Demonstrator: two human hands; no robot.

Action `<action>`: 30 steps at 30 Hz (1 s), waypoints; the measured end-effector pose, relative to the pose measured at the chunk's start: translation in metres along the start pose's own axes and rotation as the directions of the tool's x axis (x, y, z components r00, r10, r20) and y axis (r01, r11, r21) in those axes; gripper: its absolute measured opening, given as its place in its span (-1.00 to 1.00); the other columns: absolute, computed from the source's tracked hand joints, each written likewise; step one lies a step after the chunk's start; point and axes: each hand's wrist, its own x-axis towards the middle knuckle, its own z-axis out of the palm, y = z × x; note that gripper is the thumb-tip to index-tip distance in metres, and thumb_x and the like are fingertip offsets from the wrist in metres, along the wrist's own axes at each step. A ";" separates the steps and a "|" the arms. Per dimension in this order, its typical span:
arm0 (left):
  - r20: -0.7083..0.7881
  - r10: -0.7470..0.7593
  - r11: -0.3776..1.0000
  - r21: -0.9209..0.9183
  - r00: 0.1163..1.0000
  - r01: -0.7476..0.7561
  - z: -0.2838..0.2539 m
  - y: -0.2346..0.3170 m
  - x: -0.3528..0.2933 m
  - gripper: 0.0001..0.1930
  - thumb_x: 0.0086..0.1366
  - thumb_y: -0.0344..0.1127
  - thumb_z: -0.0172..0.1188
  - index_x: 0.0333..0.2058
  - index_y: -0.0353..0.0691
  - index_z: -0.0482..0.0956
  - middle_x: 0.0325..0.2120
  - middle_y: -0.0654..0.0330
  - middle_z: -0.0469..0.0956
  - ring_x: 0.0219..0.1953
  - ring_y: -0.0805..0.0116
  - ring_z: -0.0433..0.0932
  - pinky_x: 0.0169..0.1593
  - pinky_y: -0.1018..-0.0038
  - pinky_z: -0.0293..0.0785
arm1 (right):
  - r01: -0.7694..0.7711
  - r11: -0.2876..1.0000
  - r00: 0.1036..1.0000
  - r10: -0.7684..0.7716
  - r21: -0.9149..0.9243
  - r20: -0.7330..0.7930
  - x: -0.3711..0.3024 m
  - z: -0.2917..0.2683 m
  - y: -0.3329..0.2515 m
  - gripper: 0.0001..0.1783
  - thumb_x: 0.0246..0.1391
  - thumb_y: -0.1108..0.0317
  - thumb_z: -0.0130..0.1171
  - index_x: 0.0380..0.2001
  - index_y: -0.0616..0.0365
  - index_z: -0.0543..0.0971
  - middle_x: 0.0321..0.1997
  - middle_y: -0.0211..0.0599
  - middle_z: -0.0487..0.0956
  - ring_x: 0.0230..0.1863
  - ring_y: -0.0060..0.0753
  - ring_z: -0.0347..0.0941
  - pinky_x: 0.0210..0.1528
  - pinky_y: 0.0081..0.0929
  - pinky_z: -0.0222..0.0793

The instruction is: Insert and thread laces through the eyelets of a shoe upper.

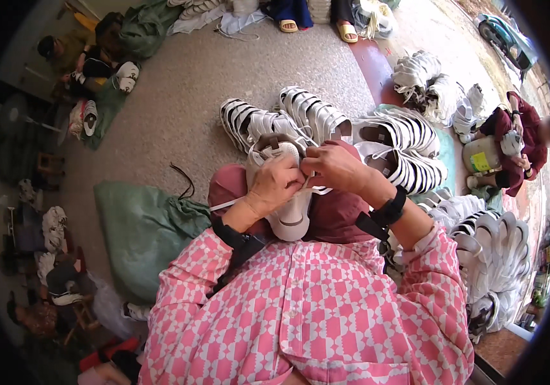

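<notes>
Between my knees stands a white shoe (289,221), its toe toward me and its brown-lined opening facing away. My left hand (275,183) lies over the upper with its fingers closed on the white shoelace. From the right, my right hand (338,168) pinches the same shoelace close to the left fingertips, above the eyelets. A loose white lace end (225,205) trails out beside my left wrist. Just beyond my hands lie several white shoes with striped soles (313,114); others (403,154) rest on their sides to the right. My fingers hide part of the lacing.
A green sack (149,234) slumps on the floor at my left, with a dark cord (185,181) by it. Piles of white shoes (490,247) fill the right side. A co-worker in dark red (525,141) sits far right; other people (63,61) sit at the left.
</notes>
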 end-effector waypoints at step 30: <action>-0.407 -0.280 0.952 0.002 0.869 0.308 -0.104 -0.064 -0.089 -0.54 0.07 -0.43 0.34 -0.01 -0.20 0.50 -0.14 0.16 0.50 -0.09 0.24 0.49 -0.03 0.40 0.42 | -0.388 0.596 0.830 0.558 0.703 -0.015 -0.030 0.030 -0.029 -0.80 0.20 0.34 0.15 -0.25 0.29 0.51 -0.48 -0.37 0.52 -0.47 -0.55 0.46 -0.39 -0.53 0.40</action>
